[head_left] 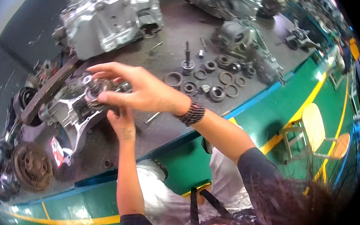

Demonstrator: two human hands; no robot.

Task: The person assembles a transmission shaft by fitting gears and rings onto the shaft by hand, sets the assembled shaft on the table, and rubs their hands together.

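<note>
One shaft [89, 84] sits at the housing [71, 125] on the bench [171, 30]; your right hand [141, 89] spreads its fingers wide around it; your left hand's [123, 123] hold I can't tell. A lopsided push could tip it.

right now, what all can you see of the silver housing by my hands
The silver housing looks like cast metal, irregular, with pale flanged edges and dark recesses. It rests on the dark bench, left of centre, a shaft rising near its right end. Your right hand curves around that shaft, your left hand sits lower; whether either touches the housing is unclear.
</note>
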